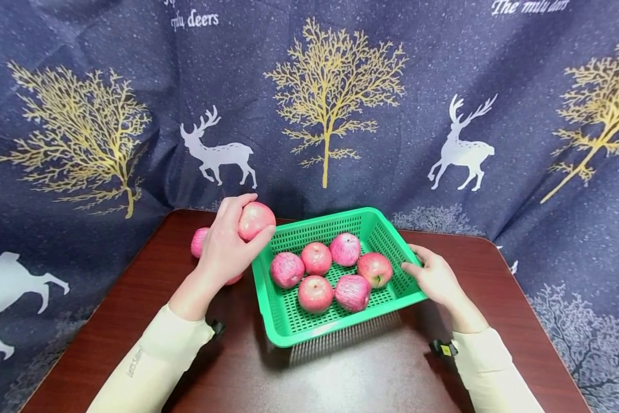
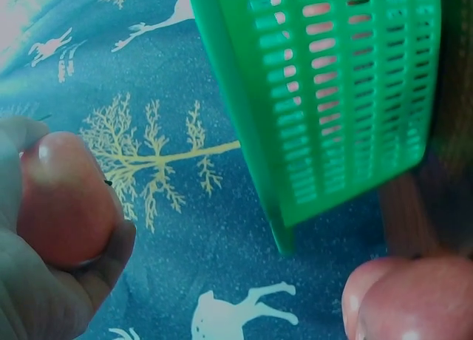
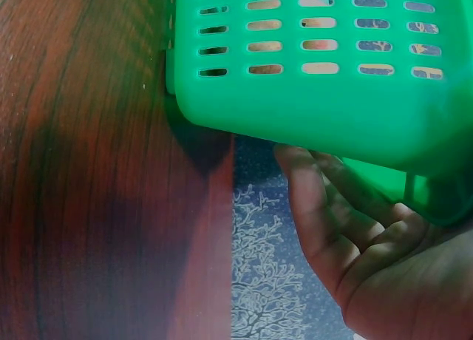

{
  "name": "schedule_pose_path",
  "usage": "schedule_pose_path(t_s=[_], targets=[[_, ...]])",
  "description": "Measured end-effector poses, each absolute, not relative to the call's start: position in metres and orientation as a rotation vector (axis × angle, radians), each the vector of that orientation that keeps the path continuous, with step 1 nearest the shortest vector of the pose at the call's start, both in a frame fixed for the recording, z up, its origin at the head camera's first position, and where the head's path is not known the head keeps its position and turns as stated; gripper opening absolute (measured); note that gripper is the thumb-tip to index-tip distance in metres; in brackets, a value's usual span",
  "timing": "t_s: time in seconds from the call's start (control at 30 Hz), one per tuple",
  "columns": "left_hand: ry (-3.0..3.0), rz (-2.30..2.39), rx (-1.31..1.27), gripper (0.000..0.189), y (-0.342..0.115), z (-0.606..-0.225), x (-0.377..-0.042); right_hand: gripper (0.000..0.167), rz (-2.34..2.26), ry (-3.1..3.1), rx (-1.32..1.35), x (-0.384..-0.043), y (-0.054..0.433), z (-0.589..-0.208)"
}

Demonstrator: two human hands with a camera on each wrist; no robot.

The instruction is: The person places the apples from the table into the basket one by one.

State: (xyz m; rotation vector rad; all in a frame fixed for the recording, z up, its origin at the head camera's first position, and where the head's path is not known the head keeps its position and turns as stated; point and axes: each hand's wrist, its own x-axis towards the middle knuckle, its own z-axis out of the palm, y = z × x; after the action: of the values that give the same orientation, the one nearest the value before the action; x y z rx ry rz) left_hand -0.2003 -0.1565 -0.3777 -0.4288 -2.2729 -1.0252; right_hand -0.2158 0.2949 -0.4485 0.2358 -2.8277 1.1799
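My left hand (image 1: 225, 241) grips a pink-red apple (image 1: 257, 221) in the head view, held up beside the left rim of a green plastic basket (image 1: 340, 328). The same apple (image 2: 66, 199) shows in the left wrist view, with fingers and thumb curled around it. My right hand (image 1: 438, 276) holds the basket's right end, thumb over the rim and fingers beneath, as the right wrist view shows of the hand (image 3: 362, 244) under the green rim (image 3: 310, 126). Several apples lie inside the basket, among them one streaked apple (image 1: 353, 292) and one smoother apple (image 1: 315, 294).
Left of the basket, another apple (image 1: 199, 242) and a partly hidden apple (image 1: 234, 279) lie behind my left hand and wrist. The brown wooden table (image 1: 226, 367) ends at a dark blue cloth (image 1: 299, 195) printed with deer and trees.
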Motion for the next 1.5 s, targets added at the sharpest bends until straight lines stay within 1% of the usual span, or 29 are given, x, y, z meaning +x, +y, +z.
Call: schedule_pose_path(t_s=[0.73,1.0,1.3,1.5], targets=[[-2.404,-0.958,-0.621,0.068,-0.131,-0.4,-0.18,0.055,1.18,-2.824,0.235,-0.217,0.296,-0.45],[-2.437,-0.875,-0.753,0.065,-0.125,-0.407,-0.177,0.055,1.191,-2.827,0.237,-0.215,0.295,-0.448],[-2.474,-0.823,-0.736,0.061,-0.125,-0.412,-0.174,0.055,1.196,-2.832,0.238,-0.214,0.294,-0.447],[-2.511,-0.79,-0.757,0.064,-0.126,-0.412,-0.173,0.054,1.189,-2.834,0.234,-0.215,0.293,-0.448]])
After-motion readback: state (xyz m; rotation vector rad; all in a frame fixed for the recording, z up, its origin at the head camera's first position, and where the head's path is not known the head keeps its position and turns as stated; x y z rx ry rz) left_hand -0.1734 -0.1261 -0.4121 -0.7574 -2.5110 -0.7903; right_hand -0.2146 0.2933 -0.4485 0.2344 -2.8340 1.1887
